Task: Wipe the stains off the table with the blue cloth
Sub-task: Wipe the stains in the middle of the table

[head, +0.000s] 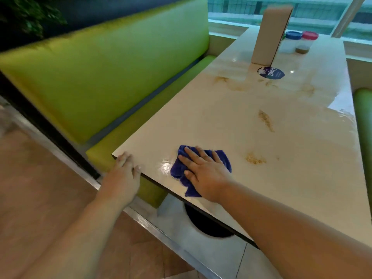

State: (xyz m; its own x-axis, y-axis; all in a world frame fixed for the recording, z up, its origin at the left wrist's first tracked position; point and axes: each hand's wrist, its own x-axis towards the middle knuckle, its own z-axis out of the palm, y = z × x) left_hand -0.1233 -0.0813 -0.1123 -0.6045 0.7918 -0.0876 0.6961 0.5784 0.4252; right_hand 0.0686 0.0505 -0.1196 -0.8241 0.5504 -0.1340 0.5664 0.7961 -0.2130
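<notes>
The blue cloth (pixel 179 170) lies crumpled on the cream table (pixel 201 121) near its front left corner. My right hand (pixel 203 172) presses flat on the cloth with straight, spread fingers. My left hand (pixel 124 172) rests on the table's corner edge, fingers laid over the rim. Brown stains mark the tabletop: one (pixel 255 158) just right of the cloth, a streak (pixel 266 120) farther back, and a wider smear (pixel 235 85) toward the far end. A wet sheen shows on the table beside the cloth.
A tall cardboard box (pixel 269 35) stands at the far end beside two jars, blue-lidded (pixel 292 42) and red-lidded (pixel 307 42). A round dark sticker (pixel 270 73) lies before the box. Green bench seats (pixel 104 77) flank the table; a window runs behind.
</notes>
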